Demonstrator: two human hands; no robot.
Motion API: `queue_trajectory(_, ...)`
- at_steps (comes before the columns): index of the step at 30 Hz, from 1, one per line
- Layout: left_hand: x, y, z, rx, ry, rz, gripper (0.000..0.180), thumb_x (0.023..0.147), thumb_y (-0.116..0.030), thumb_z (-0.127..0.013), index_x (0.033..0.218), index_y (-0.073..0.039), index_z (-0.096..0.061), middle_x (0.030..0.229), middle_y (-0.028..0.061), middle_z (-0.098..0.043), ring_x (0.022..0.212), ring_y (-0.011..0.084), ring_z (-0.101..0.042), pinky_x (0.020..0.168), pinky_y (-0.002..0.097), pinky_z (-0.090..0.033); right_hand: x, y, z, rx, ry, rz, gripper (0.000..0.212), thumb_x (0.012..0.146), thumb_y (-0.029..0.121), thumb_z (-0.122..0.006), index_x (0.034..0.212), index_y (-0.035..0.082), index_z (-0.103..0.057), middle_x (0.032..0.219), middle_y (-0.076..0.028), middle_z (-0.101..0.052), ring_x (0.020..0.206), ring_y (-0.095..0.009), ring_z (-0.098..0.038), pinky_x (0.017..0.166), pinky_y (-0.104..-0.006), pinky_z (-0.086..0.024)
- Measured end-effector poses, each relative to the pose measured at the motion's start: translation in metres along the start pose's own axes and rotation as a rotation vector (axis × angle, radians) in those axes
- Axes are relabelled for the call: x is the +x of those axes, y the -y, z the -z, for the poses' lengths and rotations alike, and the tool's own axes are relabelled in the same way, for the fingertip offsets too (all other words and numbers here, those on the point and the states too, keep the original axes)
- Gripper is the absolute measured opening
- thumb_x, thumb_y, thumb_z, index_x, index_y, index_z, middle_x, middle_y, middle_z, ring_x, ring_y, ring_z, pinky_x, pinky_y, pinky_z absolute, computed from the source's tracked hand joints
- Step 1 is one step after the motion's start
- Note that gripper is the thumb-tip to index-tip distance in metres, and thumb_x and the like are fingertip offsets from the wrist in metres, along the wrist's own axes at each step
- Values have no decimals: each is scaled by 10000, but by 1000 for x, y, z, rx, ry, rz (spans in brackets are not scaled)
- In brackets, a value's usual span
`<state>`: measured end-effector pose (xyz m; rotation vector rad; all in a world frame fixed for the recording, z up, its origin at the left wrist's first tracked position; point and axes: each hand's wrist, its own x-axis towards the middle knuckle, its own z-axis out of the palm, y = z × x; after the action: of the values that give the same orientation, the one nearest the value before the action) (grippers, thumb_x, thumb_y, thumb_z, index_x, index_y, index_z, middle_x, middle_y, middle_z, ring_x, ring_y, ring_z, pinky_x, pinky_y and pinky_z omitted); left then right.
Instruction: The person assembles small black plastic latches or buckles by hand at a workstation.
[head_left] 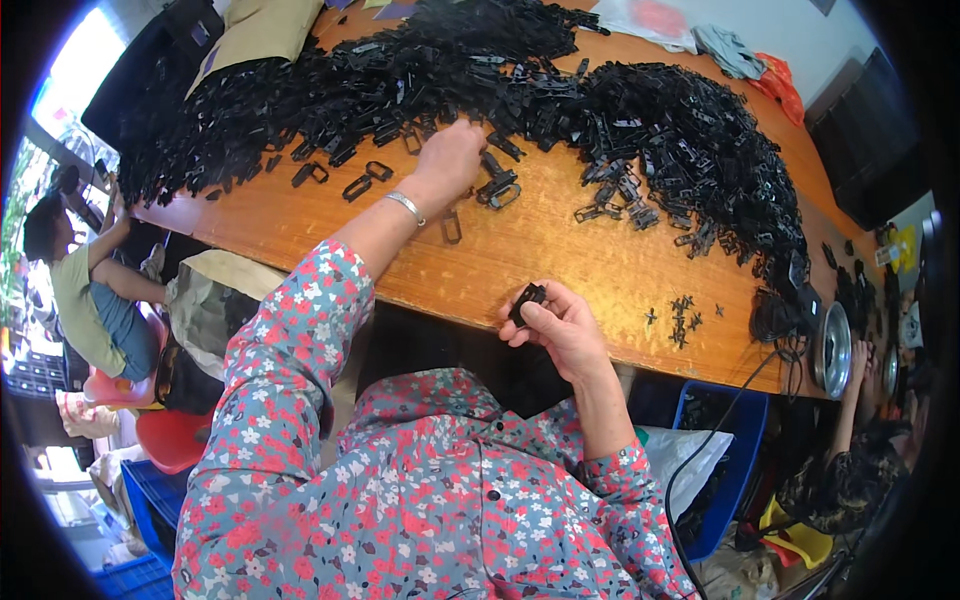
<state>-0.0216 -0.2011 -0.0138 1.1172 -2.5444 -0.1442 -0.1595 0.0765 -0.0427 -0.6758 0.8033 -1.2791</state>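
My left hand (pixel 452 160), with a silver bracelet (pixel 406 207) at its wrist, reaches to the near edge of a large heap of black plastic parts (pixel 400 85). Its fingers curl downward, and what they grip, if anything, is hidden. Beside it lie some loose black pieces (pixel 497 188) and a thin rectangular black frame (pixel 452 228). Closer to my body, just over the table's front edge, my right hand (pixel 560 325) pinches a small black plastic part (pixel 527 303) between thumb and fingers.
The heap curves around the wooden table (pixel 540 240). Small black cross-shaped bits (pixel 683 320) lie at right, near a metal bowl (pixel 832 350) and a cable (pixel 780 318). A blue crate (pixel 735 480) stands below. One person (pixel 105 290) sits at left; another person's arm (pixel 850 410) shows at right.
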Motion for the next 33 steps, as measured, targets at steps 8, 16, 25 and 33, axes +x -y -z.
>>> queue_trajectory(8, -16, 13, 1, 13, -10, 21, 140, 857, -18, -710, 987, -16, -657, 1074, 162, -659, 1012, 372, -659, 873, 465, -538, 3, -4, 1, -63, 16, 0, 311, 981, 230, -740, 1150, -2, -622, 1032, -122, -725, 814, -174, -728, 718, -275, -604)
queue_trajectory(16, -51, -6, 58, -586, -164, 307, 385, 909, 4, -708, 1288, 5, -636, 1043, 71, -699, 938, 186, -689, 859, 313, -555, 4, -7, -4, -57, -131, 8, 266, 1010, 172, -700, 1203, -8, -658, 966, -94, -742, 736, -123, -681, 651, -245, -567)
queue_trajectory(25, -144, -70, 80, -1455, 163, 258, 345, 987, -49, -689, 1321, 7, -621, 1039, 17, -655, 878, 83, -676, 781, 224, -556, 12, 15, -39, -406, -288, 221, 289, 966, 71, -737, 1211, -59, -656, 887, -52, -733, 749, -92, -685, 647, -253, -553)
queue_trajectory(33, -154, -83, 67, -1397, 239, 200, 408, 1000, -27, -670, 1394, 16, -573, 1119, 21, -628, 929, 84, -687, 825, 230, -568, 5, 21, -46, -677, -288, 204, 275, 908, 90, -792, 1121, -48, -689, 790, -39, -711, 689, -73, -662, 612, -254, -519)
